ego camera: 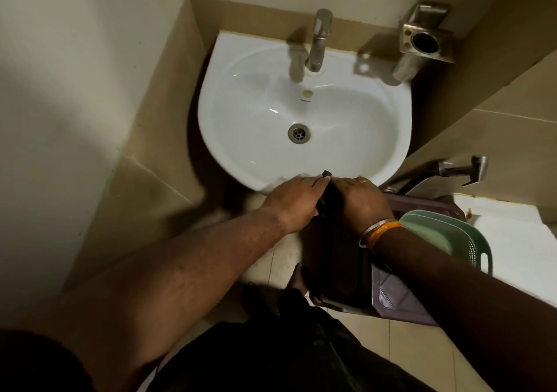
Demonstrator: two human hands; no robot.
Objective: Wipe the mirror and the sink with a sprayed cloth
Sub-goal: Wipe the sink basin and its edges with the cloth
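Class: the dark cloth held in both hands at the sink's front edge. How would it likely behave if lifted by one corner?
The cloth looks bunched between the left hand and right hand, so it is probably floppy and would hang limp. It seems light. It should not roll.

My left hand (pixel 297 203) and right hand (pixel 360 201) grip a dark cloth (pixel 327 194) between them at the near rim of the white sink (pixel 241 162). The tap (pixel 318 42) stands at the far rim.

Small tiled bathroom, white sink (pixel 304 114), tap (pixel 318 42)
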